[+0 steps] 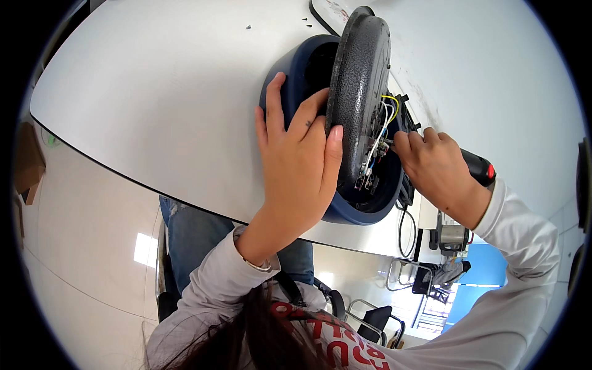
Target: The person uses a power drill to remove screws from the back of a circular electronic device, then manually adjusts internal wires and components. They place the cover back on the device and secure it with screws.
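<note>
A round dark speckled metal pan (356,92) stands tilted on edge over a blue round appliance housing (364,217). My left hand (299,148) is at the pan's left rim: its thumb presses on the rim, some fingertips go out of sight behind it, and the outer fingers spread over the housing. White, yellow and blue wires (383,120) and small connectors show on the pan's right side. There my right hand (435,163) is closed round a screwdriver with a black-and-red handle (480,168). Its thin metal end reaches in by the wires; the tip's contact is hard to make out.
Several small dark screws (306,23) lie on the white table (154,105) beyond the housing. A black cable (402,237) hangs at the table's near edge. Below right are a grey-and-black device (453,239) and a metal-framed chair (410,274).
</note>
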{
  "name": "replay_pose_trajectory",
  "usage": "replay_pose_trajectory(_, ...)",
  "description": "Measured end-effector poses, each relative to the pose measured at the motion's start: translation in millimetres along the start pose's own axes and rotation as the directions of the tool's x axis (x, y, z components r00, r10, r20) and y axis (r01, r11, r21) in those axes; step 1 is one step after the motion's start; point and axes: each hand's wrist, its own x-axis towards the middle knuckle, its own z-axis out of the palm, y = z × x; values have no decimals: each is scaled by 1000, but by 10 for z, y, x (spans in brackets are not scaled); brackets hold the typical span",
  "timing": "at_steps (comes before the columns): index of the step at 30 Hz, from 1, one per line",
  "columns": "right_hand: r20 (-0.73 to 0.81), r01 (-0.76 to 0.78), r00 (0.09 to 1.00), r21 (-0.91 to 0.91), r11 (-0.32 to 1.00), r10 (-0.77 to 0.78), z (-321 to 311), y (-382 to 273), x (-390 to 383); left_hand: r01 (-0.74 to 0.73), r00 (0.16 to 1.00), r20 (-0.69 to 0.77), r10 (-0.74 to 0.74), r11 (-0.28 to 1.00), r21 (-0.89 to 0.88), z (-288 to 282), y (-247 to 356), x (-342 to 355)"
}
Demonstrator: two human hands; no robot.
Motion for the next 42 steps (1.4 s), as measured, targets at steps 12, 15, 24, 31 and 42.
replay_pose_trajectory(12, 93, -216, 976, 368, 904, 196, -4, -128, -65, -5, 1000, -6, 5, 1000, 15, -41, 5, -49)
replay_pose_trajectory(15, 35, -264, 960, 453, 852, 279, 74, -147, -164, 14, 1000, 2, -14, 1000, -17, -24, 7, -74)
replay_pose_trajectory(24, 0, -64, 902, 989, 134, 432, -259, -228, -755, -119, 979, 145, 140, 982, -144, -346, 726, -429)
replay_pose_trajectory(31, -61, 252, 823, 930, -267, 565, -55, -459, -731, 595, 115, 960, -257, 791, 140, -204, 1437, -693)
replay_pose_trajectory(42, 284, 683, 286, 610, -403, 915, 400, -1458, -913, 215, 722, 665, -190, 976, 45, 31, 1380, -868)
